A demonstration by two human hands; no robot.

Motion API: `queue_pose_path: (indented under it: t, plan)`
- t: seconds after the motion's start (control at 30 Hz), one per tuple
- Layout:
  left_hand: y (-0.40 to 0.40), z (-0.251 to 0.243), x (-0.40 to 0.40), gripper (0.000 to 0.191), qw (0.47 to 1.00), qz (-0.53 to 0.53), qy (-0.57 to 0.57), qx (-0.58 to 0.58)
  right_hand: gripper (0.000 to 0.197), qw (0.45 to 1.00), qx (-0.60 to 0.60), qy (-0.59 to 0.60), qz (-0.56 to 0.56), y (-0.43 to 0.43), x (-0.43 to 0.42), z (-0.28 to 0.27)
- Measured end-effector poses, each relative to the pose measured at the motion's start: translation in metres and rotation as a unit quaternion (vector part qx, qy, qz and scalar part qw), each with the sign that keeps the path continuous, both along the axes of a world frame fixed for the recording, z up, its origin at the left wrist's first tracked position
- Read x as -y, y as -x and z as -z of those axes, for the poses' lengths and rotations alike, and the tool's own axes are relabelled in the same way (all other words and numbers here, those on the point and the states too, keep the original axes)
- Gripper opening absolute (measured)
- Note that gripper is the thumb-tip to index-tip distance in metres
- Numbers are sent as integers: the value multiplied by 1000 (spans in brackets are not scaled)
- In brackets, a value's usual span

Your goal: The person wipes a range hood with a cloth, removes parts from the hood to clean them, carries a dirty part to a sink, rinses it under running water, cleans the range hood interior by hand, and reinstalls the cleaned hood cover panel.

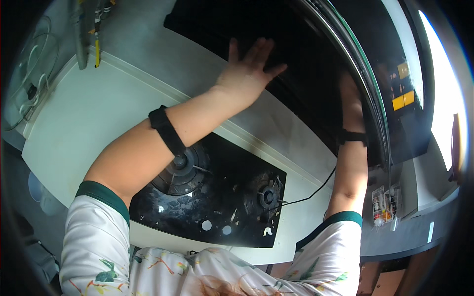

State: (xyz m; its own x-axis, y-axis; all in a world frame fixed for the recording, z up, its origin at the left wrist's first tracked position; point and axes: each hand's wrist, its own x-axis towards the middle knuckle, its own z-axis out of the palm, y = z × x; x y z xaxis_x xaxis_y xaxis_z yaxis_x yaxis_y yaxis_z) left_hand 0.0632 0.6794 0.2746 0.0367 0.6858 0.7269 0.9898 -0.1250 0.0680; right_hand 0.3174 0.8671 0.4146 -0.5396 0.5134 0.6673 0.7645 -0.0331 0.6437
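Observation:
My left hand (246, 74) is raised with its fingers spread and nothing in it. It lies against or just in front of the dark underside of a black range hood (237, 22); whether it touches cannot be told. My right hand (350, 83) reaches up into the shadow by the hood's curved shiny edge (355, 55). Its fingers are lost in the dark, so what it holds or touches is hidden. Below my arms, a black glass gas hob (222, 192) with a left burner (180, 162) and a right burner (268, 196) is set in the pale countertop (85, 100).
A black cable (314, 193) runs from the hood side down to the right burner. Rightward, a wire rack (385, 207) holds small items on a grey counter (418, 229). A grey pipe (79, 40) and a yellow gas pipe (97, 53) stand at the back left.

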Motion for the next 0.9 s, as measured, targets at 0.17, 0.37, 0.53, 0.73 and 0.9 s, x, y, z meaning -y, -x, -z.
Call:
queue_pose_path:
  t: [0.17, 0.37, 0.53, 0.73, 0.9]
  plan:
    - [-7, 2, -5, 64, 1000, -8, -24, -7, 38, 981, 117, -49, 148, -162, -23, 7]
    - [-2, 3, -6, 66, 998, -43, -33, -44, 39, 973, -87, 62, 206, -245, 18, 10]
    - [-4, 4, -6, 67, 998, -42, -36, -41, 40, 981, -128, 38, 138, -189, 0, 9]
    - [-9, -2, -2, 67, 999, -35, -14, -37, 41, 994, -102, -30, 0, -89, -7, 11]
    - [-5, -3, 1, 66, 1000, -13, -16, -15, 39, 996, -91, -4, 24, 12, 24, 0]
